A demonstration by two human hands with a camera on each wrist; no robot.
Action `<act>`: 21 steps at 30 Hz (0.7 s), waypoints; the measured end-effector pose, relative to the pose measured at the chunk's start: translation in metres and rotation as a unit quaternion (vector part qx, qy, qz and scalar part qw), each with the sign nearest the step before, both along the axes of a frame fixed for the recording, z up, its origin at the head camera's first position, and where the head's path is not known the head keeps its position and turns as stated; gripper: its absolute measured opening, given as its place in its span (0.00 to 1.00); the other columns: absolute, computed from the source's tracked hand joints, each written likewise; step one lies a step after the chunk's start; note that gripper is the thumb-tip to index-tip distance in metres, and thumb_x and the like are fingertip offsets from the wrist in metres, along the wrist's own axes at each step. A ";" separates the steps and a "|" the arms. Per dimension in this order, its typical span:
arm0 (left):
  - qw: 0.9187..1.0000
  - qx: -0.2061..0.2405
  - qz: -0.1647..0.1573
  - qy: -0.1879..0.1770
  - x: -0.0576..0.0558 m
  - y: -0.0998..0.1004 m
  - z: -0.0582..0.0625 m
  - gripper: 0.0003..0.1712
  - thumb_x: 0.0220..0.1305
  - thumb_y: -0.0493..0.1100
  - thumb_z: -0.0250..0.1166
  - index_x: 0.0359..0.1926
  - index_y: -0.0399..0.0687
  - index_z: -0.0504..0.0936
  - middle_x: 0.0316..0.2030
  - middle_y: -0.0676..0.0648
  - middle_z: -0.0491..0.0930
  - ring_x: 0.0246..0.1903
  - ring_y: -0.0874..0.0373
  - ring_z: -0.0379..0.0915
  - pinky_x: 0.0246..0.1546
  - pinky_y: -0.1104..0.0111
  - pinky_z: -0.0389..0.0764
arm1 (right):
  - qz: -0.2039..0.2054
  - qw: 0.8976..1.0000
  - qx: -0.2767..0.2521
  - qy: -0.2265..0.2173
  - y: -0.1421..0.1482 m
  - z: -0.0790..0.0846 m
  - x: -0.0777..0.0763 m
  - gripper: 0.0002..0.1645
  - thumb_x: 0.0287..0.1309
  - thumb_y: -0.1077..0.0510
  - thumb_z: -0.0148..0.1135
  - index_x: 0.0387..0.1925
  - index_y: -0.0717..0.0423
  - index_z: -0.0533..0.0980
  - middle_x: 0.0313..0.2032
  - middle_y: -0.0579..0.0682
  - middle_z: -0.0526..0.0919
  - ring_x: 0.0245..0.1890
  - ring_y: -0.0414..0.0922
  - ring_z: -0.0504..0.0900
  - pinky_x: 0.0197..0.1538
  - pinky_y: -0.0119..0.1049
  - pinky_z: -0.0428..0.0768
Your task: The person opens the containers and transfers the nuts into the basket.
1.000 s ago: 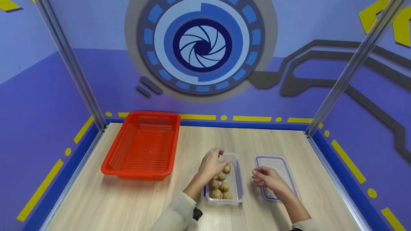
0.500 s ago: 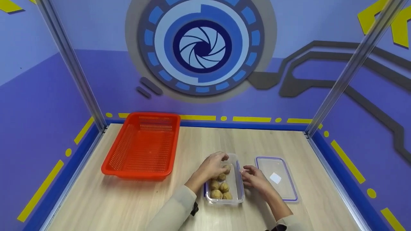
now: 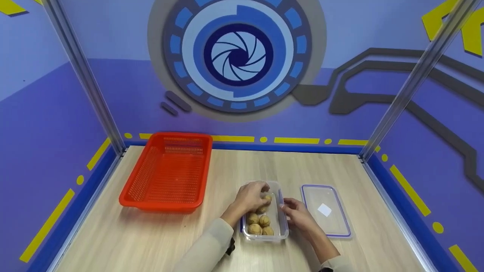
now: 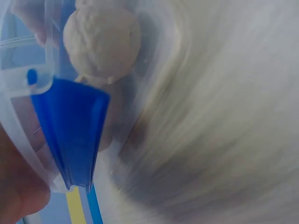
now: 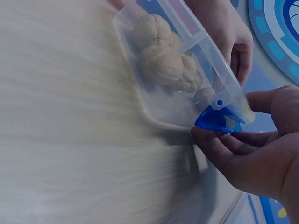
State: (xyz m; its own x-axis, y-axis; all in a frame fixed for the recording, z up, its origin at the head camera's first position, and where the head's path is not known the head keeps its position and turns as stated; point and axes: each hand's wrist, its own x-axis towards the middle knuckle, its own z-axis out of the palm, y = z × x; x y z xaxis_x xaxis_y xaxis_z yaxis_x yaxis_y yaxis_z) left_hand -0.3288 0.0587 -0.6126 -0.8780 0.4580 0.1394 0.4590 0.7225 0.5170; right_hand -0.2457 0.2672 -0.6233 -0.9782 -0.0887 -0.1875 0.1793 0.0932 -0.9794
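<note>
A clear plastic food container (image 3: pixel 275 223) with blue latches holds several walnuts (image 3: pixel 255 229) along its left side. My left hand (image 3: pixel 250 195) reaches in over the far left wall, its thumb beside a walnut at the far end; I cannot tell whether it grips that walnut. At the right wall is my right hand (image 3: pixel 298 214). In the right wrist view its thumb lies at the rim and its fingers under a blue latch (image 5: pixel 217 120), pinching the container's edge. The left wrist view shows another blue latch (image 4: pixel 72 126) hanging down, with a walnut (image 4: pixel 103 42) behind the clear wall.
The container's lid (image 3: pixel 329 198), clear with a purple-blue edge and a white square label (image 3: pixel 324 209), lies flat to the right. A red perforated basket (image 3: pixel 174 177) stands at the back left of the wooden table (image 3: pixel 181 245). Printed panels enclose the table.
My right hand has moved left from over the lid to the container's right wall, uncovering the label. My left hand has lowered slightly into the container's far end.
</note>
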 end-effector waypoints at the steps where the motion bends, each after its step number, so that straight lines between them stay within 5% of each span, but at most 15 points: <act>1: 1.000 -0.008 0.004 0.003 0.000 0.001 -0.001 0.21 0.63 0.54 0.77 0.53 0.54 0.86 0.48 0.55 0.86 0.47 0.59 0.81 0.54 0.59 0.81 | 0.001 1.000 0.000 0.000 0.000 -0.001 0.000 0.31 0.78 0.59 0.57 0.70 0.77 0.64 0.63 0.74 0.75 0.61 0.62 0.79 0.58 0.57 0.84; 11: 0.998 -0.057 0.019 0.036 0.002 0.006 -0.005 0.18 0.63 0.56 0.77 0.49 0.56 0.87 0.41 0.59 0.84 0.39 0.61 0.78 0.48 0.61 0.81 | 0.004 1.000 -0.006 -0.022 0.006 -0.010 0.001 0.37 0.77 0.48 0.62 0.72 0.71 0.65 0.68 0.69 0.73 0.66 0.61 0.75 0.65 0.60 0.79; 21: 0.995 -0.079 0.018 0.063 0.000 0.007 -0.007 0.17 0.60 0.53 0.78 0.48 0.55 0.89 0.36 0.59 0.85 0.35 0.61 0.79 0.43 0.62 0.82 | -0.001 1.000 -0.022 -0.013 0.005 -0.015 -0.001 0.38 0.76 0.48 0.63 0.71 0.72 0.65 0.68 0.68 0.73 0.68 0.61 0.72 0.64 0.59 0.79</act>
State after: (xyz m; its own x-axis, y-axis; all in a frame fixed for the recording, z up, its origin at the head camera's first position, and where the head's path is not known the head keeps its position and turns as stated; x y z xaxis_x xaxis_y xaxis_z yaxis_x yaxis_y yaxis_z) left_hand -0.3288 0.0662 -0.6192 -0.8745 0.4513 0.1780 0.4850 0.8074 0.3360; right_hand -0.2465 0.2721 -0.6384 -0.9734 -0.0948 -0.2086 0.2047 0.0496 -0.9776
